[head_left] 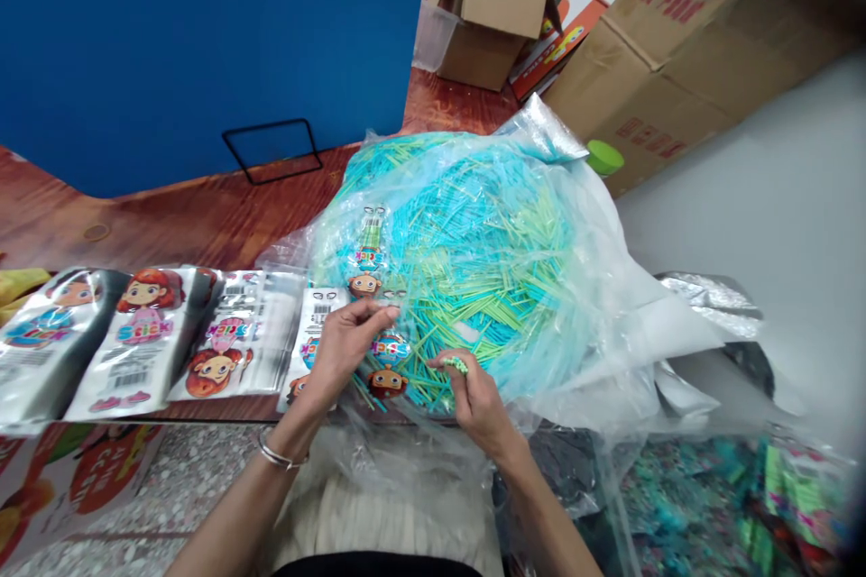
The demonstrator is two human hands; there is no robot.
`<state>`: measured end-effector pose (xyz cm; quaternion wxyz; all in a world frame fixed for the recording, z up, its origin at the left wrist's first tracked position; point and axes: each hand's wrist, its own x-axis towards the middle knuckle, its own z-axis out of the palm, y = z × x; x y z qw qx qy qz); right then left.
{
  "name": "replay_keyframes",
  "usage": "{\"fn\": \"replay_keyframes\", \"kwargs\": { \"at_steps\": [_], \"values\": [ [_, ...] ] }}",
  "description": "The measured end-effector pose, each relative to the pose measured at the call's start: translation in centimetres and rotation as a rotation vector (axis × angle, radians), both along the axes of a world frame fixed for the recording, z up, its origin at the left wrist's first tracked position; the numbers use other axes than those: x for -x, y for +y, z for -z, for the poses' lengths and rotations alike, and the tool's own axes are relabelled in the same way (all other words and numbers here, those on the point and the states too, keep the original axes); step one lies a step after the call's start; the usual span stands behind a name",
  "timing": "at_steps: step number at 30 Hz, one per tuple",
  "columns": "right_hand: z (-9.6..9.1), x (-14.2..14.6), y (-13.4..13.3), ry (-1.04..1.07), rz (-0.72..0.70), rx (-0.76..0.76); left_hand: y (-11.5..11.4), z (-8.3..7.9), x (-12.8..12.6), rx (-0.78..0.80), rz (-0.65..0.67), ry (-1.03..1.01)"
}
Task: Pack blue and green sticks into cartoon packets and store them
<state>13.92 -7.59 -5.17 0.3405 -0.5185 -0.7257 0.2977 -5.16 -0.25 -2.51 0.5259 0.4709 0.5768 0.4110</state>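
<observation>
My left hand (pixel 353 341) pinches the upper end of a small printed "Stick" pouch (pixel 389 379), which has a cartoon face on its front. My right hand (pixel 479 398) is closed round a small bunch of thin green sticks (pixel 455 364), their ends pointing toward the pouch. Both hands are over a large clear plastic bag (pixel 602 288) full of loose blue and green sticks (pixel 466 198). On the heap lies another pouch (pixel 369 257) with green sticks showing inside it. Just left of my left hand is a white pouch (pixel 317 311), partly covered by the wrist.
Several stacks of flat printed pouches (pixel 145 334) line the table's left front edge. A black wire frame (pixel 274 171) stands against a blue panel (pixel 203 36). Cardboard boxes (pixel 493 27) are at the back right, with a green cup-like thing (pixel 604 158) nearby. Silvery wrapping (pixel 717 302) lies right.
</observation>
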Motion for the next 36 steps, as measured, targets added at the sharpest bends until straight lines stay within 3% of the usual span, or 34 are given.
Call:
{"fn": "replay_keyframes", "kwargs": {
  "at_steps": [7, 15, 28, 36],
  "values": [
    [-0.1, -0.4, 0.2, -0.048, 0.009, -0.048, 0.4, -1.6, 1.4, -0.207, 0.02, 0.185],
    [-0.1, -1.1, 0.1, -0.067, 0.027, -0.057, 0.2, -0.9, 1.2, -0.229, 0.212, 0.184],
    [0.0, -1.4, 0.3, 0.016, 0.072, 0.14, -0.2, -0.9, 1.3, -0.189, 0.239, 0.205],
    [0.6, -1.8, 0.5, 0.051, 0.129, 0.163, -0.1, -0.9, 0.7, -0.187, 0.301, 0.16]
  ]
}}
